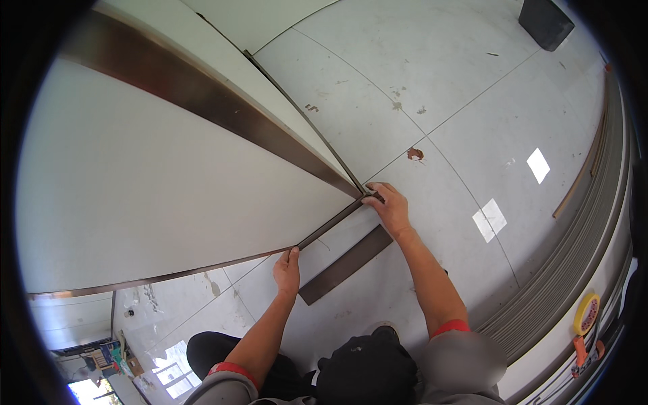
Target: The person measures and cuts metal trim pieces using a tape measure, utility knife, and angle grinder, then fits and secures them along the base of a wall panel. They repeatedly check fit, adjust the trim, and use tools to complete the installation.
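A short dark brown skirting strip (331,223) runs along the foot of a white wall panel (182,169), which has brown edging. My left hand (287,272) pinches the strip at its near left end, thumb and fingers closed. At the other end, by the panel's corner, my right hand (390,208) grips the strip between curled fingers and thumb. Part of that end is hidden under the fingers. Just in front of the strip, a loose flat brown board (345,265) lies on the floor, touched by neither hand.
Long grey-brown boards (574,243) are stacked along the right side. Yellow tape (586,314) and an orange-handled tool (580,352) rest beside them. A black bin (545,25) stands far right on the grey tiled floor (466,101). Assorted items (108,358) sit at lower left.
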A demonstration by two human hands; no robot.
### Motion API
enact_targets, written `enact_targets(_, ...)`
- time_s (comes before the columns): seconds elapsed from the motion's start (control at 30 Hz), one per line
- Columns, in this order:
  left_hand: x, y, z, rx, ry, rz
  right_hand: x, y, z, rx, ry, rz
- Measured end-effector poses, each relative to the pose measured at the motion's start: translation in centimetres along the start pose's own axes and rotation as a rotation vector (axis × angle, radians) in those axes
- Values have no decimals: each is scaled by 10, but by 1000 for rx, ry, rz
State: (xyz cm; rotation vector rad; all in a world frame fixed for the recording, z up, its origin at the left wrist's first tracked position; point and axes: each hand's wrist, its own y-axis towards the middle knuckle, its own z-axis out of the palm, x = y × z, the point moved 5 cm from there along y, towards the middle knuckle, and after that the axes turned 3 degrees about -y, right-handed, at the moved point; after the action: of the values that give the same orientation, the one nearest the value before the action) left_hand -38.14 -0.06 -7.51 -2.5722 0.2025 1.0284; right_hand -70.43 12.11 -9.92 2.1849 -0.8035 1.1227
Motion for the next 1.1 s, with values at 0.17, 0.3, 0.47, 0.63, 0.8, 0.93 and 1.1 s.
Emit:
enact_targets(0.17,4,1,0,-8,35,6,3,6,0,75,-67,-101)
enact_targets(0.3,-2,0,0,19,72,-37,13,10,-6,99,-67,-214)
enact_targets(0.47,-3,-1,-1,5,81,-19,9,12,-2,146,-62,-231)
enact_targets(0.63,-6,-3,1,-22,41,19,6,13,-2,147,-25,-229)
enact_targets(0.8,-3,-1,1,-11,52,6,2,14,-1,153,43,-218)
enact_targets(0.93,-3,-2,2,-30,21,27,-3,17,1,207,37,-199)
enact_targets(1.1,-4,-2,3,-42,15,30,-3,18,1,240,51,-160)
